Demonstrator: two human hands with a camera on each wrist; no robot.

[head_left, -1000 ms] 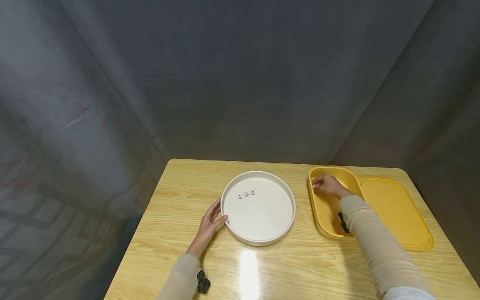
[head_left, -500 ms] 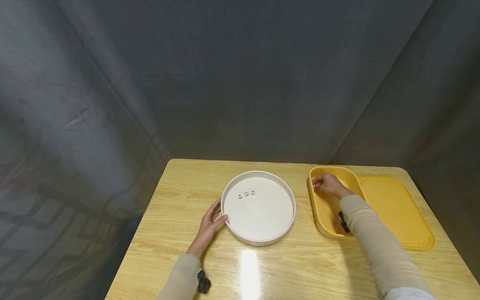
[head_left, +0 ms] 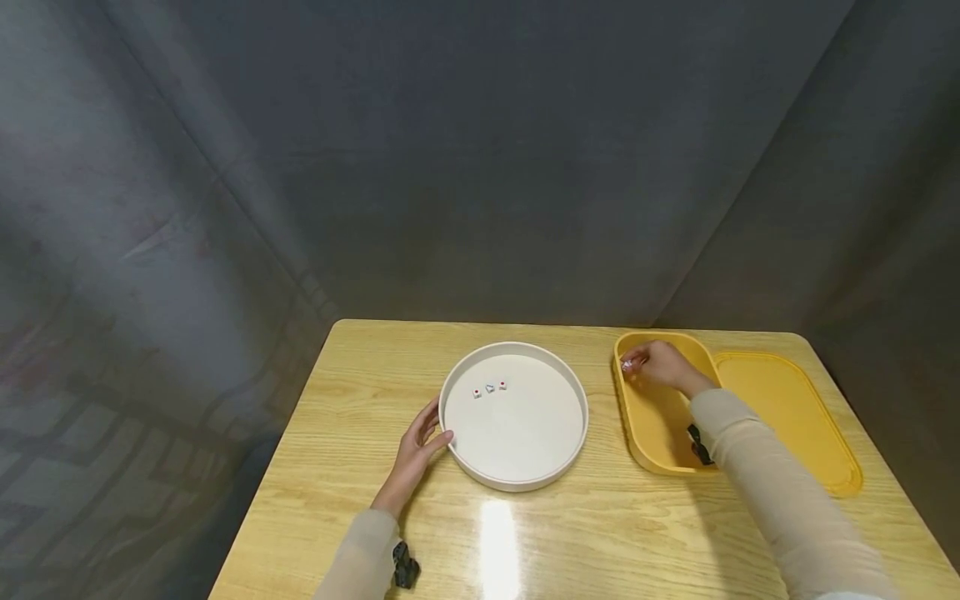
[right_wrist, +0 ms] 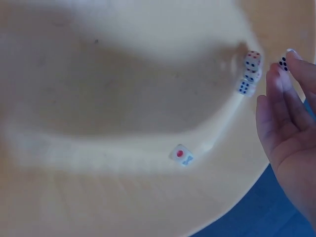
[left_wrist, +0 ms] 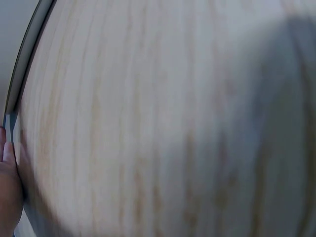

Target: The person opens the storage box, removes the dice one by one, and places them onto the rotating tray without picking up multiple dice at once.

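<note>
At the lower left of the head view the left hand [head_left: 418, 446] rests against the outer wall of the round white tray [head_left: 457, 462], fingers loosely spread along the rim and thumb touching it, steadying rather than clasping. The left wrist view shows only blurred wood grain and the edge of that hand. Inside the tray, toward its far left part, three dice [head_left: 489, 388] sit in a short row, close together.

Right of centre stands the deep yellow bin [head_left: 654, 433], and beside it, touching its right side, lies the flat yellow lid [head_left: 787, 417], both on the wooden table [head_left: 360, 392]. The right hand [head_left: 662, 365] is at the bin's far left corner, fingertips pinched narrowly on one small die [right_wrist: 283, 61]; the right wrist view shows the die held at the fingertips, just clear of the bin's wall. More dice remain inside: a small cluster [right_wrist: 249, 74] against the wall and a single die with a red pip [right_wrist: 181, 154] lower on the floor.

I would judge this the pick-up step, one die lifted from the bin. The next move seems to call for carrying it leftward over the tray's rim and setting it down near the row without knocking the three already there.
</note>
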